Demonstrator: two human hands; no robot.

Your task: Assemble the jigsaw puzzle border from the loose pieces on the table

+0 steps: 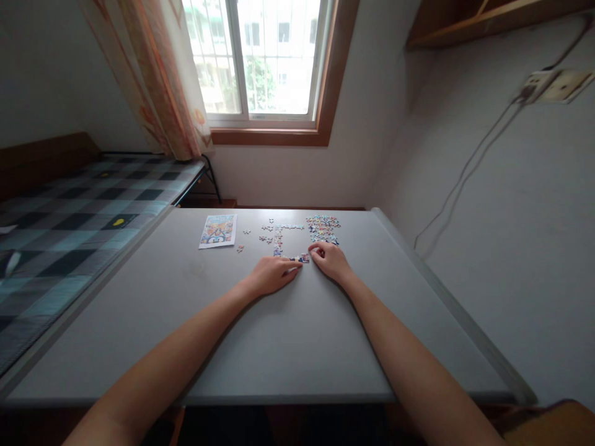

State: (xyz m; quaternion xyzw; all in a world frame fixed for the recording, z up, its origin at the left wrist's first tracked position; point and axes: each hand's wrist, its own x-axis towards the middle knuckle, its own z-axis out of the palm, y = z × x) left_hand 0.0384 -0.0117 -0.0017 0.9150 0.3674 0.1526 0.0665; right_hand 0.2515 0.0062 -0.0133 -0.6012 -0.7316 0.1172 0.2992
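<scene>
A partly joined jigsaw puzzle lies on the grey table, its pieces forming a left side, a top row and a bottom row. My left hand rests flat with fingers stretched along the bottom row, the fingertips touching it by the end piece. Just right of that end, my right hand is curled, thumb and forefinger pressed together; whatever is between them is too small to make out. Beyond the right hand lies a pile of loose puzzle pieces.
Several loose pieces are scattered left of the joined part. A printed picture sheet with a penguin lies farther left on the table. A bed stands along the left, a wall with a hanging cable on the right.
</scene>
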